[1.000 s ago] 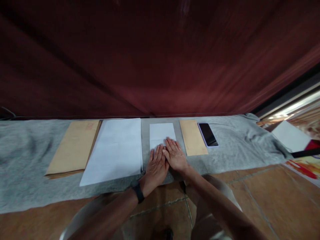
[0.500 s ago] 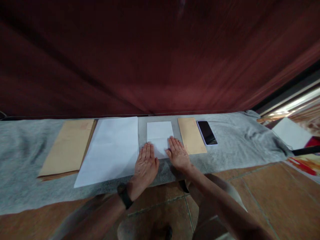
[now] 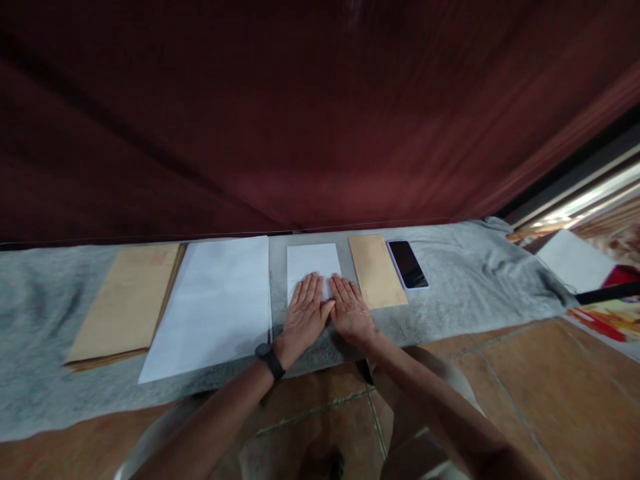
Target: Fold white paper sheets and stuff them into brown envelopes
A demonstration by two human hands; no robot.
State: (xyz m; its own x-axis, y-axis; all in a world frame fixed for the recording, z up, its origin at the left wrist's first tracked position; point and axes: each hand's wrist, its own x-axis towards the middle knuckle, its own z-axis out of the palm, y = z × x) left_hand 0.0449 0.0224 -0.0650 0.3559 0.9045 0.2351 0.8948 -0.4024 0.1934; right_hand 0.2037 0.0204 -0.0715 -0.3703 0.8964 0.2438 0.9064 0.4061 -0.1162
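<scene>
A small folded white paper (image 3: 313,261) lies on the grey cloth (image 3: 460,280) in front of me. My left hand (image 3: 303,317) lies flat, palm down, over its near left part, with a black band on the wrist. My right hand (image 3: 350,311) lies flat beside it on the paper's near right part, thumbs almost touching. Neither hand holds anything. A stack of larger white sheets (image 3: 215,303) sits just left of my left hand. A narrow brown envelope (image 3: 375,279) sits just right of my right hand.
A pile of large brown envelopes (image 3: 125,300) lies at the far left of the cloth. A black phone (image 3: 407,264) lies right of the narrow envelope. A dark red curtain (image 3: 310,113) hangs behind. White paper (image 3: 575,261) and colourful items lie at far right on the tiled floor.
My left hand slid out to the left off the folded paper, then came back right onto it beside my right hand. My right hand stayed pressed on the paper.
</scene>
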